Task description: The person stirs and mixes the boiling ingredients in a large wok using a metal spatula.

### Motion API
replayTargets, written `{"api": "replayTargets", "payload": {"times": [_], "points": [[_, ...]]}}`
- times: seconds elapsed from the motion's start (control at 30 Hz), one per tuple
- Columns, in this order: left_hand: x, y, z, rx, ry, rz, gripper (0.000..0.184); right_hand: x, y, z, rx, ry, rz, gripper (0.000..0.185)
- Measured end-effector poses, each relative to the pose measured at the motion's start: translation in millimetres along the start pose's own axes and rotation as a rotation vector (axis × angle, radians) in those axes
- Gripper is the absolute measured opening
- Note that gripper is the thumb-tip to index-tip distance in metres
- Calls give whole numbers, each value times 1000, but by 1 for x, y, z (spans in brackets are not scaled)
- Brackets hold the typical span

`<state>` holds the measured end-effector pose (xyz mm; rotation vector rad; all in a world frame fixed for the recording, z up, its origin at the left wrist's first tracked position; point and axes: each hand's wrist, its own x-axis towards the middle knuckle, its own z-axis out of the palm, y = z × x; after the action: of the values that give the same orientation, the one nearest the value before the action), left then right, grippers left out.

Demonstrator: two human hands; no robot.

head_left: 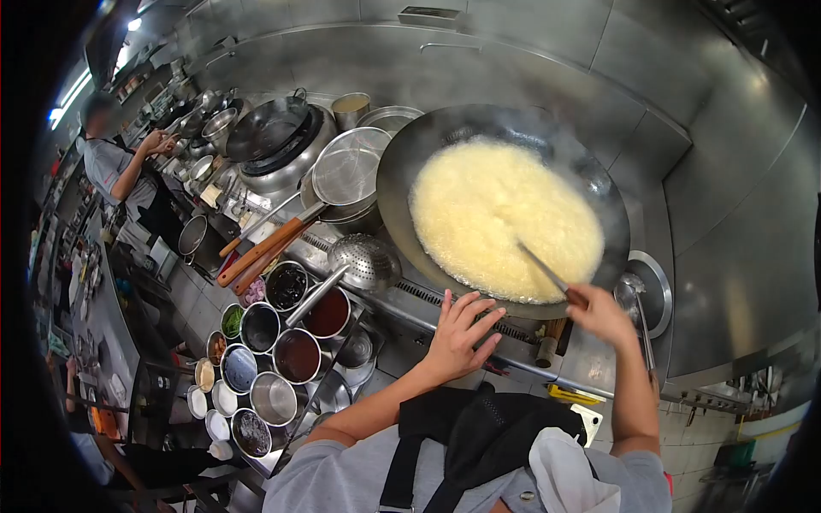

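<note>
The right hand [594, 315] was wrapped around the wooden handle of a tool [543, 263], whose far end vanished into pale yellow froth [479, 205] in the big wok [599, 192]. The wok sat in front of the person, at the back of the counter [590, 363]. The left hand [464, 335] held nothing; its fingers were spread just beside the wok's near rim (whether they touched it could not be told).

That left hand looked like the likeliest casualty. Haze hung over the wok, so the metal was probably hot, and a slight lean forward might have pressed bare fingertips against it. The froth covered a wide area and reached close to the near rim; too brisk a stroke, or a surge of heat, could have sent it over onto either hand. The right hand's grip, low over the rim, seemed exposed to spatter too.

To the left, the skimmer [366, 261] had its handle stretched over the sauce pots [298, 356]. A backward sweep of the left arm could have knocked it into them.
</note>
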<state>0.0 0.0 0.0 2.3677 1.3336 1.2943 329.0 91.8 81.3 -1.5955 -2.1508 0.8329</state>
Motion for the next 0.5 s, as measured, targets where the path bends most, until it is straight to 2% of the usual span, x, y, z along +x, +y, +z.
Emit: {"api": "replayTargets", "payload": {"times": [0.07, 0.1, 0.23, 0.3, 0.37, 0.43, 0.47, 0.5], "points": [[3, -2, -7, -38, 63, -22, 64, -34, -42, 22, 94, 1, -82, 48], [32, 7, 18, -83, 112, 20, 65, -40, -59, -5, 108, -36, -116, 45], [26, 8, 11, -17, 120, 37, 65, -58, -120, 39, 190, -141, -232, 42], [24, 8, 7, -51, 106, 55, 62, -57, -104, 73, 424, -112, -303, 45], [26, 9, 4, -93, 112, 53, 57, -59, -108, 69, 416, -134, -333, 48], [29, 11, 15, -57, 159, 47, 56, -63, -91, 61, 671, -214, -197, 43], [26, 12, 19, -53, 189, 54, 55, -68, -81, 48, 676, -319, -145, 48], [25, 14, 19, -33, 198, 44, 55, -76, -72, 32, 669, -403, -299, 41]]}}
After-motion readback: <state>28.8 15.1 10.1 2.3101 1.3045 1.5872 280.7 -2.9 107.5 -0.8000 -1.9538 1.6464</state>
